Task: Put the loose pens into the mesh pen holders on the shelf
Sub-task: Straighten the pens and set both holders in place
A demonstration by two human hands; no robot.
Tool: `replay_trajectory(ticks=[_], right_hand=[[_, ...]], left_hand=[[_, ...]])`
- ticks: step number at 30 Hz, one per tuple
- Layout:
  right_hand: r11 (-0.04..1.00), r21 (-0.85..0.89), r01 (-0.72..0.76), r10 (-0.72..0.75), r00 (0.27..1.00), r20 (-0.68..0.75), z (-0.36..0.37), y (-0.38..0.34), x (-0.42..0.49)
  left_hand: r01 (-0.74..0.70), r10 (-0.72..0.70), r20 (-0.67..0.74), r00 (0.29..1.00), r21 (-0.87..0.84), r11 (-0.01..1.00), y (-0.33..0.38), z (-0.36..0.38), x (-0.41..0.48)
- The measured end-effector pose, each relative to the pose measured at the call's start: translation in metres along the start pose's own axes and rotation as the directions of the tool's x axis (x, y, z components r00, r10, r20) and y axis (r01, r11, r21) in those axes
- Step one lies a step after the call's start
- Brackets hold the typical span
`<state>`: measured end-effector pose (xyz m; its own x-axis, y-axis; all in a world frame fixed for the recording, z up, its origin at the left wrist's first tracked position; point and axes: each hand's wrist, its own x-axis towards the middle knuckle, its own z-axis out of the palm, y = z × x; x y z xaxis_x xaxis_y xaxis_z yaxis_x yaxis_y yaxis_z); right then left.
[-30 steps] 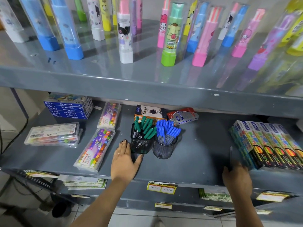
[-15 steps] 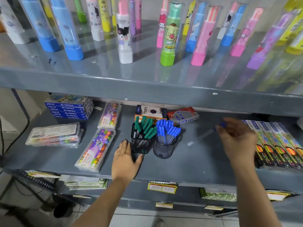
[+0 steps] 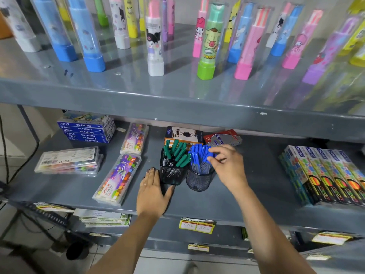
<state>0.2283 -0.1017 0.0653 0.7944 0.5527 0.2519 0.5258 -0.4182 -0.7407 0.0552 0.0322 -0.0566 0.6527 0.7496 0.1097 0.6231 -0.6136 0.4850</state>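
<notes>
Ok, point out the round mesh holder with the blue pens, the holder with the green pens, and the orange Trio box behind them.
Round mesh holder (image 3: 198,181): head view, front of its mesh wall.
Green pen holder (image 3: 171,176): head view, front mesh face.
Trio box (image 3: 182,134): head view, its black printed top.

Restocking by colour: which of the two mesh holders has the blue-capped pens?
The round mesh holder, under the right hand, holds blue caps; the square mesh holder, beside the left hand, holds green ones.
</notes>
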Motion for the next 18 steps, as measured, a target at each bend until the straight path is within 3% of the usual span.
replay_trajectory(ticks=[4,8,11,18], right_hand=[[0.995,-0.049,0.091,-0.090,0.996,0.019,0.008,0.013,-0.011],[0.983,0.117,-0.138,0.126,0.986,0.107,0.018,0.028,-0.031],[0.942,0.252,-0.224,0.166,0.959,0.231,0.037,0.037,-0.041],[0.889,0.344,-0.303,0.275,0.953,0.127,0.053,0.044,-0.040]], left_hand=[[0.040,-0.039,0.009,0.999,-0.109,0.993,0.002,-0.005,0.002],[0.068,-0.081,-0.024,0.996,-0.334,0.940,0.012,-0.017,0.004],[0.108,-0.127,-0.021,0.992,-0.405,0.908,0.031,-0.025,0.007],[0.189,-0.266,-0.062,0.962,-0.554,0.811,0.057,-0.020,0.013]])
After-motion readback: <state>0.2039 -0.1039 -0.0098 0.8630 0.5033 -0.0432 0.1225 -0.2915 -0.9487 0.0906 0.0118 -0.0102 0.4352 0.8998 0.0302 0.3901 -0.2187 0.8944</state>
